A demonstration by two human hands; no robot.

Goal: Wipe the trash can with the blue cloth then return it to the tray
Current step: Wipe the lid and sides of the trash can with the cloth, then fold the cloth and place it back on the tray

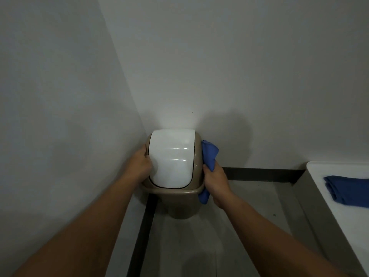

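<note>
The right hand (216, 181) is pressing the blue cloth (208, 154), closed in its grip, against the trash can (179, 200); the left hand (140, 163) is gripping its lid (171, 158).

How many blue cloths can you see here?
2. One blue cloth is in the right hand, pressed against the trash can; a folded cloth lies on the tray.

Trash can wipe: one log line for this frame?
left hand: steadying trash can | right hand: blue cloth on can's right side
</note>
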